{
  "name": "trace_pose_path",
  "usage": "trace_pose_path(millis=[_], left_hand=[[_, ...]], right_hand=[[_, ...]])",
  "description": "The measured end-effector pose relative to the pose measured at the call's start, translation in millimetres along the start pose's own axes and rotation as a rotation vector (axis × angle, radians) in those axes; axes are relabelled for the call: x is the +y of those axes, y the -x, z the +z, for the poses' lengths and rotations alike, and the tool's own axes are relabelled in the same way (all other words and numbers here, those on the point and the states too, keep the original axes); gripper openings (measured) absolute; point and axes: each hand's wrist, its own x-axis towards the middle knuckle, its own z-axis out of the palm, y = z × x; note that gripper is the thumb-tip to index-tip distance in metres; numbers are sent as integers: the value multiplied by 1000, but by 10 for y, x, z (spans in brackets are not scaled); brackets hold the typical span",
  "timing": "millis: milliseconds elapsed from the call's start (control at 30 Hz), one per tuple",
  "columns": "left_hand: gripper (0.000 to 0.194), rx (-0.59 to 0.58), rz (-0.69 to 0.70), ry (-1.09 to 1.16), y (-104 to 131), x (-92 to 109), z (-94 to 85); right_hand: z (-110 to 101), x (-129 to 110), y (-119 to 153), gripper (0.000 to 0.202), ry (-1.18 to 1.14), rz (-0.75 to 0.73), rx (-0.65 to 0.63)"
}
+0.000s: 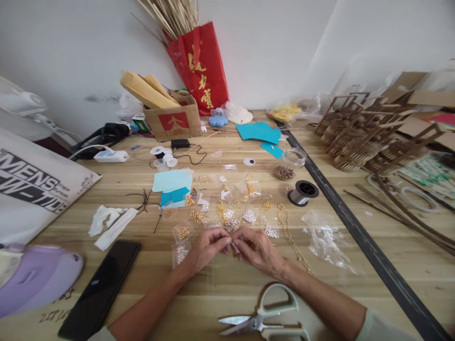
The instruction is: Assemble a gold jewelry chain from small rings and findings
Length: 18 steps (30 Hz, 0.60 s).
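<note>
My left hand (211,247) and my right hand (258,250) meet over the table, thumbs and forefingers pinched together. A short strand of small silvery beads (235,246) shows at the fingertips of my right hand. What the left fingers pinch is too small to make out. Just beyond lies a pile of silver beads (232,225), with small bags of gold beads (182,232) and silver rings (182,254) beside my left hand. To the right of my right hand are a bag of white rings (270,227) and a gold chain (289,232).
Scissors (263,318) lie in front of my right forearm, and a black phone (101,286) is at the left. A wire spool (303,192), a glass jar (295,157) and a crumpled plastic bag (325,237) stand right. Several small brown baskets (350,137) crowd the far right.
</note>
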Motion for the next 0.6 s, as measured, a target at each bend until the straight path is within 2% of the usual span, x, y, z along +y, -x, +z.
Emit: trace_pose_path(millis=[167, 400, 600], left_hand=[[29, -28, -40, 11, -5, 4, -18], [22, -53, 12, -21, -12, -53, -33], [28, -59, 8, 38, -7, -37, -26]], right_hand=[[17, 28, 8, 19, 12, -10, -10], [26, 53, 20, 17, 99, -90, 4], [28, 49, 24, 15, 67, -78, -22]])
